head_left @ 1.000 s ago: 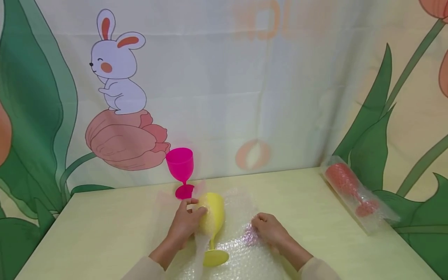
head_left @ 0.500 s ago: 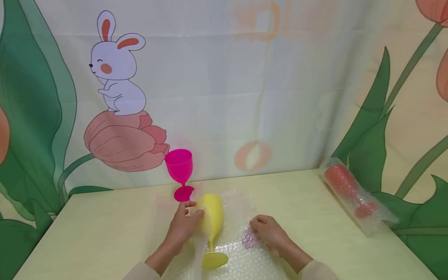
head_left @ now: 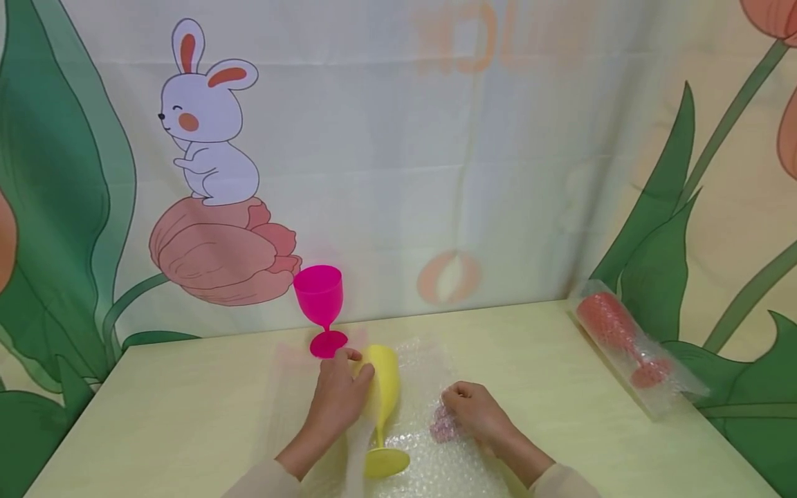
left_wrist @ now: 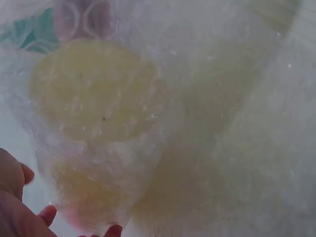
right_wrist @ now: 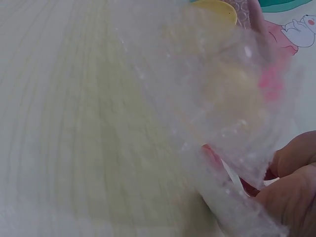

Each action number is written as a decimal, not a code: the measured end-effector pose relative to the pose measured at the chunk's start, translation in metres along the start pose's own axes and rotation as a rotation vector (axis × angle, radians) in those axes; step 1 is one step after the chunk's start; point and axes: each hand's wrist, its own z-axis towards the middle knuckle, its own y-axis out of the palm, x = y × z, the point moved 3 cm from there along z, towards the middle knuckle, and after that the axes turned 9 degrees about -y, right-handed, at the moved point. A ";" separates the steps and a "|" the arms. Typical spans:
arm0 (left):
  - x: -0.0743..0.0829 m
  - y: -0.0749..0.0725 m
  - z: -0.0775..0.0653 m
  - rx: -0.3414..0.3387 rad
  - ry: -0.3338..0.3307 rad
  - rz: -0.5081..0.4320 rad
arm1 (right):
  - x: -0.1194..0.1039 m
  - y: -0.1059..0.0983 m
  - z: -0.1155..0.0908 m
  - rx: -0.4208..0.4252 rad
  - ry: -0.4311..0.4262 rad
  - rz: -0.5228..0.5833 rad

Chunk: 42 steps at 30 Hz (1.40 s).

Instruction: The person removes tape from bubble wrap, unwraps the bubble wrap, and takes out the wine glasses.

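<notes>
A yellow goblet [head_left: 387, 387] lies on a sheet of bubble wrap [head_left: 429, 456], its foot towards me. A flap of the wrap covers its left side. My left hand [head_left: 341, 394] holds that flap beside the goblet's cup, thumb and fingers curled. Through the film, the goblet's round foot [left_wrist: 94, 91] shows in the left wrist view, with left fingertips [left_wrist: 48, 214] at the lower left. My right hand [head_left: 482, 418] pinches the right part of the wrap, which bunches up with a purple sheen. Right fingers [right_wrist: 291, 197] grip the edge of the wrap [right_wrist: 222, 163] in the right wrist view.
A magenta goblet [head_left: 319, 297] stands upright behind my left hand. At the table's right edge lies a red goblet [head_left: 607, 318] inside bubble wrap. A printed cloth [head_left: 373, 173] hangs along the back of the pale yellow table [head_left: 187, 408].
My left hand has moved slightly right, bringing the flap with it, and the yellow goblet has shifted a little right. More of the magenta goblet's base shows. My right hand has hardly moved.
</notes>
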 end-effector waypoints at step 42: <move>-0.014 -0.014 0.000 0.018 0.088 0.310 | -0.001 -0.001 -0.002 -0.001 -0.021 -0.024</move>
